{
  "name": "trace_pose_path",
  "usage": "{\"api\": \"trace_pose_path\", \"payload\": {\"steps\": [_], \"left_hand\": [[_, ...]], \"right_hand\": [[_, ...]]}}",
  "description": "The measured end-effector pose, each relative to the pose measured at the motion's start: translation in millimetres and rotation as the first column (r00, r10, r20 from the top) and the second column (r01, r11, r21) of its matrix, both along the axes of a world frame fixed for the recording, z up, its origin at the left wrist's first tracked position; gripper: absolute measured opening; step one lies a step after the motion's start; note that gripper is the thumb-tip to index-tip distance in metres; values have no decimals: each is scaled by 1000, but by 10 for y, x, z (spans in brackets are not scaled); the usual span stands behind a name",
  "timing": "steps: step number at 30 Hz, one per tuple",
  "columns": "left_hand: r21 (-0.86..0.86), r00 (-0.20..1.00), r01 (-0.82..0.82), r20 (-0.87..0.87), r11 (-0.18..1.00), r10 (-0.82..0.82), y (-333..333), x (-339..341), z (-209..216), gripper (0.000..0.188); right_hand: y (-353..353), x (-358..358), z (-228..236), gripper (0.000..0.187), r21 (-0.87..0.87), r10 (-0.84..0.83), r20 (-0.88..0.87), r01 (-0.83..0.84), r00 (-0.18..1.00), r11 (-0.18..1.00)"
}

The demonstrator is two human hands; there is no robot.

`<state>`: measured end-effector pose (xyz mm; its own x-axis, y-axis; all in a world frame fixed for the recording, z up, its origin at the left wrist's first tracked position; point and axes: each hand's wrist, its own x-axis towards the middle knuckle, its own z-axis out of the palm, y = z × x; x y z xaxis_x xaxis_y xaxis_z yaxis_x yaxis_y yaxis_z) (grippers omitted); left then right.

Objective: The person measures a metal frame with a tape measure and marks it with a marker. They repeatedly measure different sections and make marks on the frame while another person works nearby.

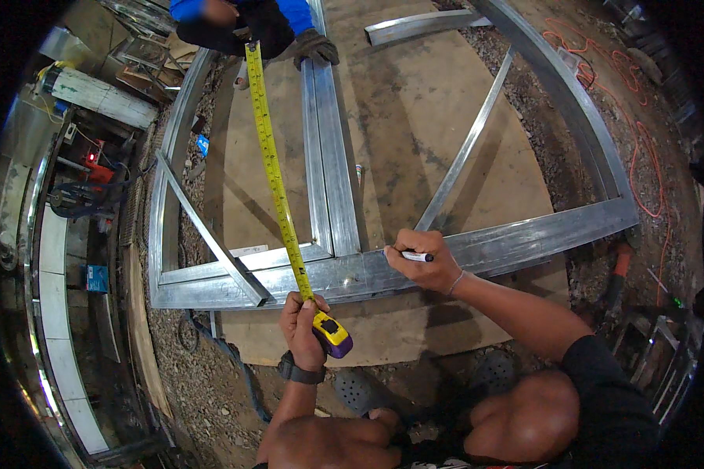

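My left hand (302, 327) is closed around a yellow and purple tape measure (333, 334) at the near edge of a metal frame (477, 244). Its yellow blade (271, 160) stretches away across the frame to a co-worker at the far side. A white marker with a dark end (416, 256) is gripped in my right hand (430, 266), which is over the near rail, right of the middle bars (330, 156). Whether the marker's tip touches the metal is hidden by my fingers. The co-worker's gloved hand (317, 48) rests on the far part of the middle bars.
Slanting metal strips cross the frame's left corner (210, 227) and right half (468, 141). A loose metal piece (422, 27) lies at the far right. Brown board (414, 102) is under the frame. Orange cord (641, 148) trails along the right, and a red machine (98, 168) stands left.
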<state>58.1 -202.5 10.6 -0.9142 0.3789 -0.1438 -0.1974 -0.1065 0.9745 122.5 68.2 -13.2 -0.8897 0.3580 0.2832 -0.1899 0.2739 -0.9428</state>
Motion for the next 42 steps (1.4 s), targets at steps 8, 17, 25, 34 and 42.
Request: {"api": "trace_pose_path", "payload": {"steps": [8,17,25,34,42], "left_hand": [[4,1000,11,-5,1000,-11,-76,-1,34,12],[-61,998,47,-31,997,-49,38,-43,190,9],[-261,907,420,91,869,-411,439,-416,785,34],[-851,643,425,44,309,-764,1051,-385,1395,82],[-661,589,743,566,109,-577,757,263,2376,92]], "right_hand": [[-36,-15,31,24,-9,17,-7,-17,1000,1000],[278,147,299,26,-441,-218,79,230,973,867],[1674,1259,608,42,-134,-752,-314,757,580,639],[2026,1796,198,42,492,-480,-199,510,855,705],[1625,1511,-164,39,622,-302,-173,342,937,704]]}}
